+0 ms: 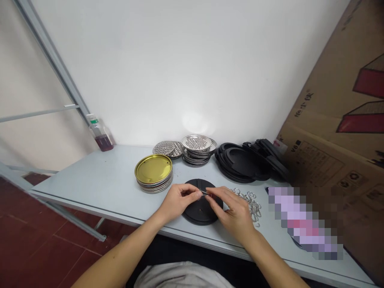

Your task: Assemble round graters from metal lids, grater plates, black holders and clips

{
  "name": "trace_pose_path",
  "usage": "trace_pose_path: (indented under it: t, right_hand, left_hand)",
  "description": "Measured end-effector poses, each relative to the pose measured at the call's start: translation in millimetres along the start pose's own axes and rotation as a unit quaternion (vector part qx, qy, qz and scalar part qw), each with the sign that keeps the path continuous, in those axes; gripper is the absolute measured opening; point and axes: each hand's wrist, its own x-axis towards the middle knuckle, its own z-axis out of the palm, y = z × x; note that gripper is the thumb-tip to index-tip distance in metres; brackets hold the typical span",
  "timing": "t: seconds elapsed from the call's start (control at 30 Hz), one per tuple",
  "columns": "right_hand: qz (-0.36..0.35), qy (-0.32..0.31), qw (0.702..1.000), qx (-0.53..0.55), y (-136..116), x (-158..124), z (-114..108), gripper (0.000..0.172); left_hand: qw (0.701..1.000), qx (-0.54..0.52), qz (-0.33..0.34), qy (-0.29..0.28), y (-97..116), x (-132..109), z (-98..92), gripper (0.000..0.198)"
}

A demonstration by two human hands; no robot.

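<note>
A thin metal wire piece (204,193) is pinched between my two hands; its exact shape is partly hidden by the fingers. My left hand (181,199) grips one end between thumb and forefinger. The other end is held by the fingertips of my right hand (235,210). Directly beneath them, a round black plastic disc (200,214) lies flat on the table, partly covered by both hands. Just beyond my right hand lies a loose heap of bent wire rings (255,208).
A stack of gold-coloured round lids (153,170) stands left of the disc. Behind are perforated metal grater discs (196,143) and black plastic parts (243,162). A bottle of dark liquid (102,136) is at the table's (99,180) back left; a large cardboard box (333,156) borders the right.
</note>
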Motion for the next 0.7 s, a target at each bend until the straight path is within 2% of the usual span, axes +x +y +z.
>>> trace_pose_path:
  t: [0.2,0.7]
  right_hand:
    - [-0.057,-0.034,0.997,-0.032,9,-5,3,0.042]
    - [-0.071,-0.070,0.993,-0.056,12,-10,4,0.050]
  left_hand:
    - [1.000,-0.007,-0.017,0.010,0,-2,5.5,0.030]
    - [0.999,0.031,0.006,0.013,-1,-5,8.7,0.028]
